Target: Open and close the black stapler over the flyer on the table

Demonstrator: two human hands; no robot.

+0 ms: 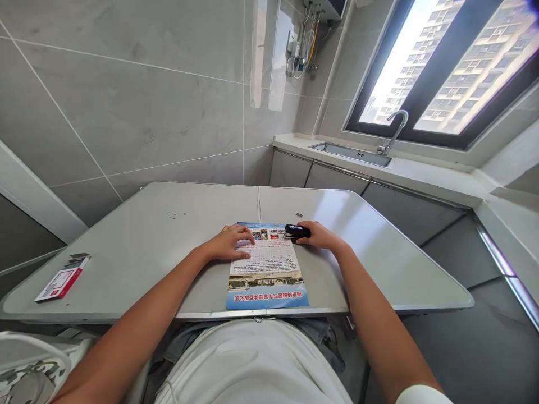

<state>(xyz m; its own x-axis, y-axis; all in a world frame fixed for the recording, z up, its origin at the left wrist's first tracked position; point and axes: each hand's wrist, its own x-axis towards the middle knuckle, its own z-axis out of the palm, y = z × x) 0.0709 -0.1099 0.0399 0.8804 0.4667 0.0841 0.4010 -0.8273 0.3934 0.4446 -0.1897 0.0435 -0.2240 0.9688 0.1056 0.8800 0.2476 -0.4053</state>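
A printed leaflet [267,266] with a blue border and red lettering lies on the table in front of me, its print upside down from my side. My left hand [229,243] rests flat on its left edge, fingers spread. At the leaflet's upper right edge is a black stapler [297,230], its jaw end over the paper. My right hand [318,235] is wrapped round the stapler's back end. Whether the stapler is pressed down on the sheet cannot be made out.
The light folding table [202,207] has a seam across its middle. A short strip of staples [299,215] lies beyond the stapler. A red and white box [63,279] lies at the far left. A counter with a sink [353,154] stands at the back right, under a window.
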